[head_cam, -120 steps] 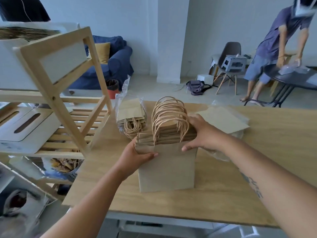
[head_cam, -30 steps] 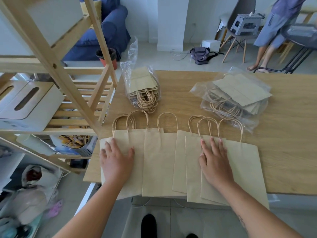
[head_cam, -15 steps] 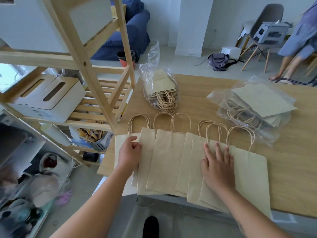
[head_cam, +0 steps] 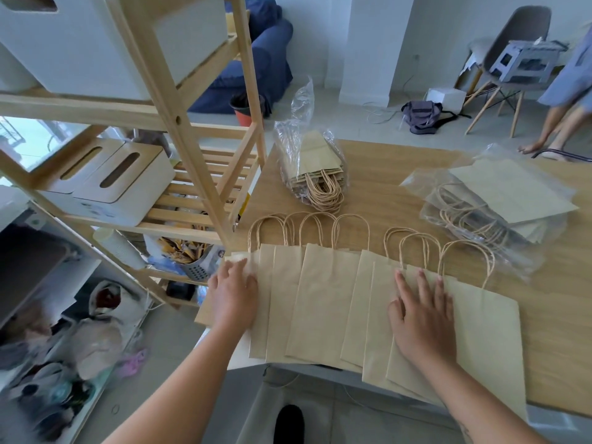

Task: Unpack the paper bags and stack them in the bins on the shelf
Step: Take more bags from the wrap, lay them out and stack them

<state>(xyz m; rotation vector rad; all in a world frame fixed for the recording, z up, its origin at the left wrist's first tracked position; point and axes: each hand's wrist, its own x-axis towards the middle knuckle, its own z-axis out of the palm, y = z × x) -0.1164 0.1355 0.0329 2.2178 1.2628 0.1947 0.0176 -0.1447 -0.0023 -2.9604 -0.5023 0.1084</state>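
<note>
Several flat brown paper bags point(head_cam: 323, 299) with twisted handles lie fanned out in an overlapping row along the near edge of the wooden table point(head_cam: 400, 200). My left hand point(head_cam: 232, 293) rests on the leftmost bags at the table's left corner, fingers reaching their top edge. My right hand point(head_cam: 423, 315) lies flat with spread fingers on the bags at the right of the row. Two more bundles of bags sit in clear plastic wrap, one at the back middle point(head_cam: 314, 168) and one at the right point(head_cam: 499, 200). A large white bin point(head_cam: 189, 33) stands on the wooden shelf point(head_cam: 179, 123) to the left.
Two white boxes with slotted wooden lids point(head_cam: 121, 177) sit on the shelf's middle level. A grey cup of utensils point(head_cam: 200, 267) and cluttered bags lie lower down. Another person's legs point(head_cam: 557, 123), a chair point(head_cam: 512, 43) and a blue sofa point(head_cam: 266, 65) are behind the table.
The stack was laid down and fanned out across the table. In the last second my left hand slid the left bags closer together; my right hand stayed flat on the right ones.
</note>
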